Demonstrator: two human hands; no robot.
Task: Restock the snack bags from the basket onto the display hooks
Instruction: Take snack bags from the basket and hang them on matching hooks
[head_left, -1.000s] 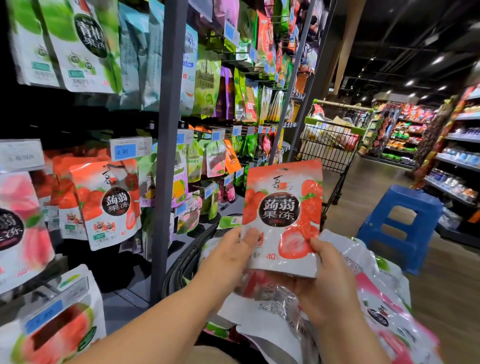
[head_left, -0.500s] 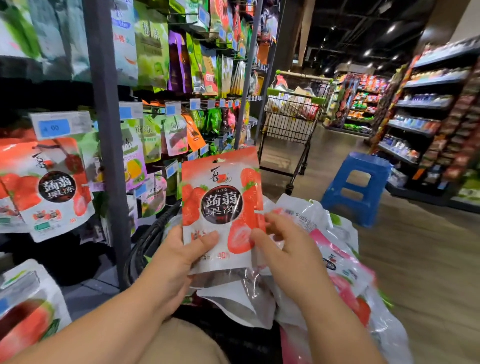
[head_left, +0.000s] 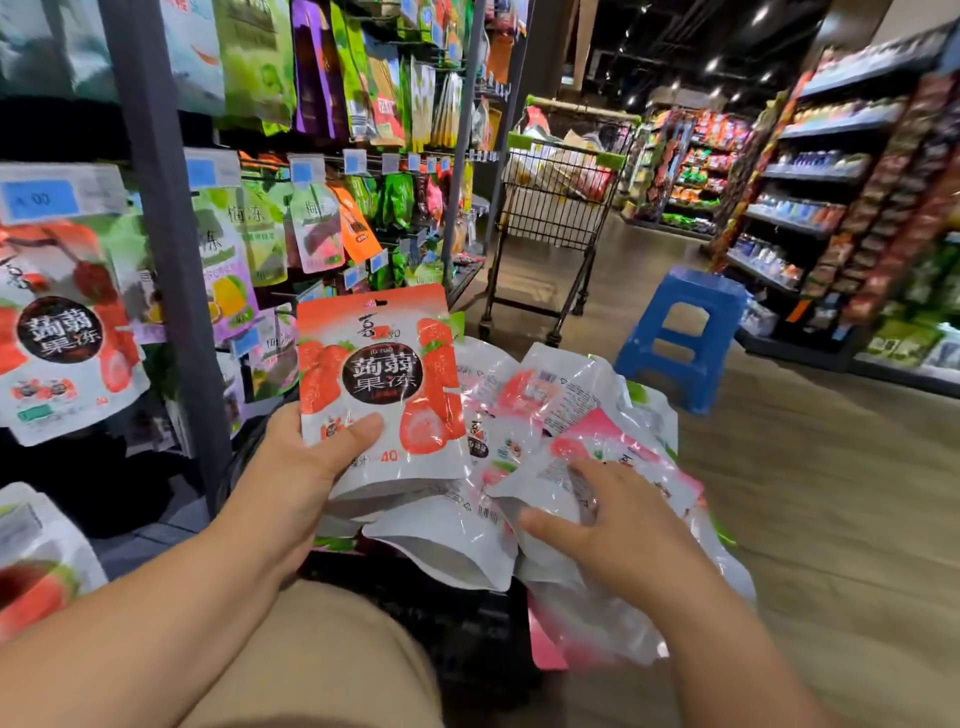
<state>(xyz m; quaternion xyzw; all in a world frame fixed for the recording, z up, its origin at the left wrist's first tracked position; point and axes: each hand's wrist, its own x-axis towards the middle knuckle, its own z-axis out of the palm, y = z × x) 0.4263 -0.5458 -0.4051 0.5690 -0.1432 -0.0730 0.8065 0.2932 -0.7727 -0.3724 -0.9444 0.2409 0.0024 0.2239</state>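
My left hand (head_left: 298, 467) grips a red-and-white strawberry jelly bag (head_left: 379, 379) by its lower left corner and holds it upright over the basket. My right hand (head_left: 613, 525) lies on the heap of snack bags (head_left: 545, 415) in the dark basket (head_left: 467, 618), fingers spread across a white pouch; whether it holds one I cannot tell. Matching strawberry bags (head_left: 62, 332) hang on the display hooks at the left, under a blue price tag (head_left: 41, 200).
A grey shelf upright (head_left: 166, 249) stands between the hanging bags and the basket. A shopping cart (head_left: 556, 208) and a blue plastic stool (head_left: 685, 332) stand in the aisle ahead. Stocked shelves (head_left: 831, 197) line the right side.
The view turned right and down. My right hand let go of the strawberry bag and dropped onto the pile in the basket. My left hand alone keeps the bag.
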